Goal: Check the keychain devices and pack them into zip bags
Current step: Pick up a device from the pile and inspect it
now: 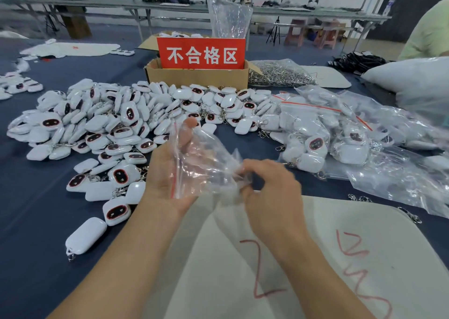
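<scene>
Though crumpled — clear, red-sealed zip bag (209, 168).

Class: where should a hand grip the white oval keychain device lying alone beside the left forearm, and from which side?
Pinch the white oval keychain device across its two long edges, from above. It lies flat on the blue tablecloth, apart from the pile, so both edges look free; its metal clasp at the near end seems a poorer hold.

Blue table (36, 209) under keychain devices (126, 114)
</scene>
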{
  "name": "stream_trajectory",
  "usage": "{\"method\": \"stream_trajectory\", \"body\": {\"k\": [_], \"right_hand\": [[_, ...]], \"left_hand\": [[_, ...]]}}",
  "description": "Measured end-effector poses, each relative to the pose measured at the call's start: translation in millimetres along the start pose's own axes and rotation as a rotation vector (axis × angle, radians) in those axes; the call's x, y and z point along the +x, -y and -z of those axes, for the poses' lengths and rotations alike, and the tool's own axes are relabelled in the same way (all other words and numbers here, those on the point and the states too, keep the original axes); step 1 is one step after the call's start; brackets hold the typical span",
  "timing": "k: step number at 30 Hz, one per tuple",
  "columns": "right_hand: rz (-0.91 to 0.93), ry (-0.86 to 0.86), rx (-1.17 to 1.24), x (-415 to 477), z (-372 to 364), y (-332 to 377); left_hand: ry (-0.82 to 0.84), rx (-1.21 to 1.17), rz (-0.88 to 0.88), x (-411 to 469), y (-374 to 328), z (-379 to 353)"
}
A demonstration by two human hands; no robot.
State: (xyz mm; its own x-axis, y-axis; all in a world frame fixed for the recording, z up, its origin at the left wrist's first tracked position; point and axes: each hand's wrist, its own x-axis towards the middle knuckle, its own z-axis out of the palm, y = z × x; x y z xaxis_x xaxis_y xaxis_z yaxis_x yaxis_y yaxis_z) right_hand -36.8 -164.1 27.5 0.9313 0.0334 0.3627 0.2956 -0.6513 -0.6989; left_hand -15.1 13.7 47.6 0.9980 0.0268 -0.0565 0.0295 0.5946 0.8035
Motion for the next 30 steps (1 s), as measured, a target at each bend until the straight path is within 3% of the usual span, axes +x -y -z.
{"method": "stream_trajectory", "body": {"k": [3, 6, 9, 15, 18, 20, 22, 26, 28, 30], "right_hand": [[-0.132, -0.222, 0.025, 7, 11, -9], [-0.263, -0.156, 0.033, 12, 16, -20], [-0.276, -0.138, 0.003, 12, 17, -23], [-0.113, -0.147, 0.142, 7, 19, -9], [0.100, 0.117, 0.206, -3, 14, 4], [0.143, 0.267, 0.160, -5, 6, 7], [0.080, 0.211, 0.188, -2, 3, 2], [-0.121, -0.063, 0.107, 6, 6, -11], [-0.202, -0.118, 0.180, 7, 8, -15], [-0.245, -0.121, 0.279, 7, 10, -16]], "left_hand": [[-0.228, 0.176, -0.028, 2, 2, -10], [-0.505, 0.581, -0.129, 4, 15, -14], [-0.492, 1.006, -0.209, 3, 22, -6], [-0.345, 0.939, -0.153, 4, 21, -5], [-0.268, 0.969, -0.174, 3, 25, -11], [-0.241, 1.008, -0.194, 0, 29, -14], [-0.230, 0.954, -0.180, -2, 30, -19], [-0.178, 0.696, -0.174, 0, 18, -15], [-0.327, 0.842, -0.229, 8, 11, -1], [-0.558, 1.345, -0.247, 15, 5, 20]]}}
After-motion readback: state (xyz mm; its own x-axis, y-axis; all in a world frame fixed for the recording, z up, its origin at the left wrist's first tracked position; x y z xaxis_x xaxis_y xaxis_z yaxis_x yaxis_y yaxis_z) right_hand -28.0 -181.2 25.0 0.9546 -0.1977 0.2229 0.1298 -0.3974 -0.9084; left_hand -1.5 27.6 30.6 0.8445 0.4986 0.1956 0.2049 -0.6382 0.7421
